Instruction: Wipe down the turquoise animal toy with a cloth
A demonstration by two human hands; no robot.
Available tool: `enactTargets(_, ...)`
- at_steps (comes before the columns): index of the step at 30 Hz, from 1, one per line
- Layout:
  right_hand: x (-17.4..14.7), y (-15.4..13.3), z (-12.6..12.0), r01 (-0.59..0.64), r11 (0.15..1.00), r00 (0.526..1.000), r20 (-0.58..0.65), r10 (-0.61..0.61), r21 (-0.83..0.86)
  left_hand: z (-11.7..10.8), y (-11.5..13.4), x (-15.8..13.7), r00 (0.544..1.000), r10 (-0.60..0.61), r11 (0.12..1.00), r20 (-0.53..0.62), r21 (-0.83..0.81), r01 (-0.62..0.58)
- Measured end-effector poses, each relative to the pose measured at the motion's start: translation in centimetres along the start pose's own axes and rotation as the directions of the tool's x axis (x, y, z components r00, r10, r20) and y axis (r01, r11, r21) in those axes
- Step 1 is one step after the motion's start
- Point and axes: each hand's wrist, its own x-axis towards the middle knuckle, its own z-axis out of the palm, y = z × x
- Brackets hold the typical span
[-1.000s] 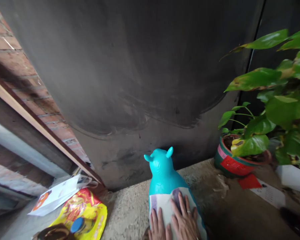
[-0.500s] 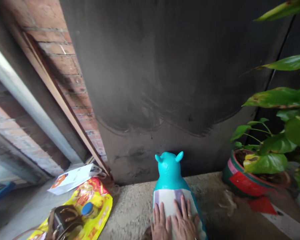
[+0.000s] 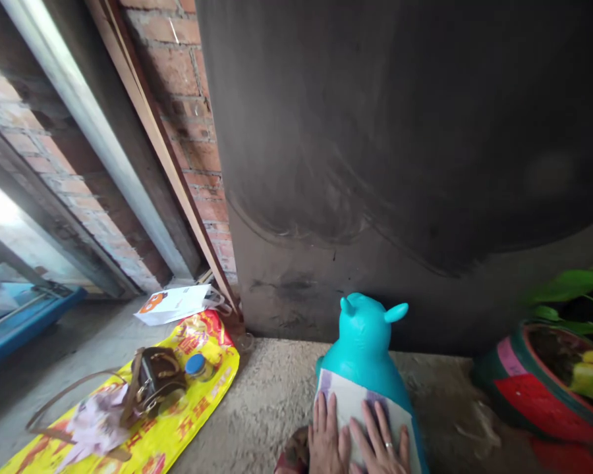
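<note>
We look down at a rough concrete floor (image 3: 271, 401) that runs up to a big dark panel (image 3: 400, 131), with a brick wall (image 3: 197, 131) and a slanted wooden strip to its left. Against the foot of the panel stands a turquoise toy animal (image 3: 363, 342), its two small ears up and its head turned away from us. A pale cloth (image 3: 348, 411) lies across its back. Our left hand (image 3: 329, 438) rests flat on the cloth's left part, fingers stretched out and close together, gripping nothing. Our right hand (image 3: 383, 444), with a ring on one finger, lies flat just beside it on the cloth, fingers spread, also holding nothing. To the left on the floor lies a yellow bag (image 3: 178, 421) with a brown purse (image 3: 155, 382) and a blue-capped jar (image 3: 196, 365) on it, and a white paper bag (image 3: 175, 304) behind. At the right stands a red and green flowerpot (image 3: 538, 388) with leaves.
</note>
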Motion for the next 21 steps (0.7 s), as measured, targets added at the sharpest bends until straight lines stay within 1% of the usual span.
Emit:
enactTargets(2, 1.9, 0.0, 0.1, 0.017, 0.999, 0.998, 0.067, -0.021, 0.050, -1.2, 0.8, 2.0, 0.999, 0.008, 0.995, 0.048, -0.097, -0.004)
enactTargets(5, 4.9, -0.2, -0.1, 0.026, 0.997, 0.996, 0.087, -0.032, 0.067, -2.4, 1.8, 5.1, 0.996, 0.031, 0.989, 0.087, -0.147, -0.018)
enactTargets(8, 7.0, -0.5, -0.6, 0.039, 0.997, 0.995, 0.087, -0.045, 0.062, -2.7, 2.3, 7.1, 0.994, 0.040, 0.983, 0.104, -0.180, -0.021)
enactTargets(10, 7.7, -0.4, -1.0, 0.052, 0.997, 0.995, 0.082, -0.057, 0.063, -2.6, 2.4, 7.5, 0.995, 0.018, 0.979, 0.101, -0.206, 0.003)
enactTargets(12, 7.6, -0.1, -1.2, 0.071, 0.995, 0.995, 0.068, -0.076, 0.067, -2.4, 2.5, 7.0, 0.995, -0.026, 0.972, 0.095, -0.229, 0.048)
enactTargets(14, 6.8, 0.4, -1.0, 0.109, 0.991, 0.992, 0.063, -0.113, 0.073, -2.2, 2.2, 5.8, 0.995, -0.060, 0.967, 0.085, -0.242, 0.079)
enactTargets(17, 3.9, 0.4, 0.1, 0.179, 0.982, 0.983, 0.035, -0.181, 0.056, -1.3, 0.8, 2.6, 0.995, -0.074, 0.966, 0.061, -0.245, 0.086)
enactTargets(19, 1.2, -0.4, 1.1, 0.143, 0.990, 0.988, -0.052, -0.144, -0.010, -0.4, -0.5, 0.2, 0.994, -0.088, 0.968, 0.060, -0.231, 0.099)
enactTargets(21, -1.4, -1.7, 1.8, 0.044, 0.996, 0.984, -0.169, -0.058, -0.083, 0.4, -1.7, -1.7, 0.991, -0.126, 0.966, 0.053, -0.220, 0.135)
